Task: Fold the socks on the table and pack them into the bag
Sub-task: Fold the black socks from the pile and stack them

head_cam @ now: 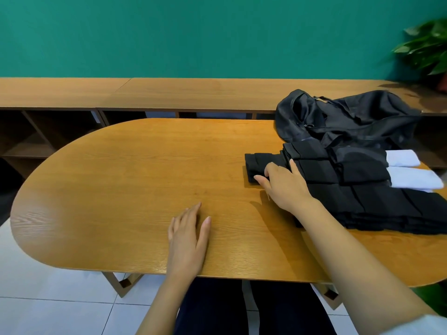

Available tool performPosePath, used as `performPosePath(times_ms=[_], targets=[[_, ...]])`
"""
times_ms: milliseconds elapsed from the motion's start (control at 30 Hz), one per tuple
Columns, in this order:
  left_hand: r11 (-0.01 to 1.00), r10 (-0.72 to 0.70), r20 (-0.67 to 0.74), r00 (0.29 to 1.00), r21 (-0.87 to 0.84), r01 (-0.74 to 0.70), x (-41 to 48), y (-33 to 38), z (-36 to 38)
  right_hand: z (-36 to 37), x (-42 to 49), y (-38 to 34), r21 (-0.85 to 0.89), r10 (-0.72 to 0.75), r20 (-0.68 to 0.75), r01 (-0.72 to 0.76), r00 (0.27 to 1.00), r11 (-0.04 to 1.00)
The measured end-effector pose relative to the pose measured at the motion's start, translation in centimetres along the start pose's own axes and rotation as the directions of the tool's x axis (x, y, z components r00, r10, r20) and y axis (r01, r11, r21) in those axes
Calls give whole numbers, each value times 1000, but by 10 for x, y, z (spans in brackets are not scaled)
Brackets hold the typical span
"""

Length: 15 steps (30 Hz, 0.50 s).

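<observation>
A pile of black socks (350, 189) lies on the right side of the oval wooden table (145, 165), with two white socks (411, 170) at its far right. A black bag (343, 117) lies crumpled behind the pile. My right hand (283, 184) reaches over the pile's left end, its fingers curled round a folded black sock (258, 163). My left hand (188, 238) rests flat on the bare table near the front edge, fingers straight and holding nothing.
A long wooden shelf unit (169, 93) runs behind the table against a green wall. A leafy plant (428, 49) stands at the far right. White floor tiles show left of and below the table.
</observation>
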<state>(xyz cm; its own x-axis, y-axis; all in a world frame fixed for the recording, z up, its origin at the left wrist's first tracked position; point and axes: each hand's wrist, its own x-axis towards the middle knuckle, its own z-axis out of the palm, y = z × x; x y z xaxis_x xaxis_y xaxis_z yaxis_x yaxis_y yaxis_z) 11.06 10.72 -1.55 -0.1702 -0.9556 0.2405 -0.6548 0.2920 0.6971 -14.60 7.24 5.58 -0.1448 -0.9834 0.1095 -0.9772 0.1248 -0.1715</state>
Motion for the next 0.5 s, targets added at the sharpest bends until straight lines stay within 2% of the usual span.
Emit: performPosePath(times_ms=[133, 333, 500], targets=[[999, -3, 26, 1000, 42, 2, 1, -1, 0, -7, -1, 0, 33, -22, -30, 23, 999, 999], [977, 7, 94, 995, 213, -28, 12, 18, -2, -19, -8, 4, 37, -127, -33, 128, 991, 991], [960, 111, 67, 992, 252, -125, 46, 55, 2, -42, -9, 15, -1, -172, -20, 172, 985, 985]])
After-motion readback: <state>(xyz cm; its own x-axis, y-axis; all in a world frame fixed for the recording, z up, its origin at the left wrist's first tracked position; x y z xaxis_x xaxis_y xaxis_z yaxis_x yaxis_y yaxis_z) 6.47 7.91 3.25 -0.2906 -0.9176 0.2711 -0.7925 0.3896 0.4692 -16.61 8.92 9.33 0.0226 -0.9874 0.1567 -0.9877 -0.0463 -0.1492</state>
